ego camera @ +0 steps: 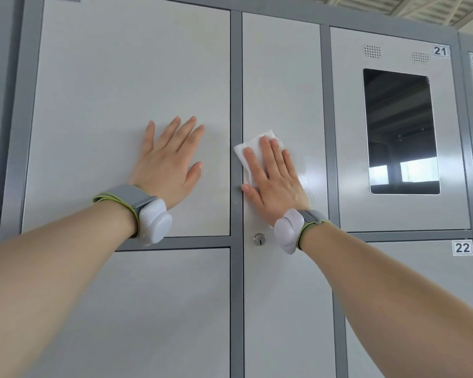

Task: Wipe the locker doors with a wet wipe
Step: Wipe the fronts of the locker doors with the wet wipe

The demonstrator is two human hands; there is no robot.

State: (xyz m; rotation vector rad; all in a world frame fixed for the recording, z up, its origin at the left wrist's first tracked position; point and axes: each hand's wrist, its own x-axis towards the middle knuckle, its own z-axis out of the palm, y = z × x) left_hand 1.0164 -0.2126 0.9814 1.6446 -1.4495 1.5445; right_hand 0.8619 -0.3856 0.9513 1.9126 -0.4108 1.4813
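Fingers [268, 155] of my right hand [277, 189] lie straight, grip released, pressing the white wet wipe [251, 141] flat against the narrow locker door [281, 77] above its keyhole [259, 239], while my left hand [170, 166] rests flat and splayed on the wide door [120, 91] alongside.

Your left hand [170, 162] lies flat, fingers spread, on a wide pale grey door [115, 91]. Your right hand [273, 178] presses a white wipe [253, 145] flat against the narrow door [281, 77] beside it, just right of the grey frame strip [236, 77]. A keyhole [259, 239] sits below that wrist. Both wrists wear white bands. Further right, door 21 [347, 132] holds a dark glass panel [400, 129].
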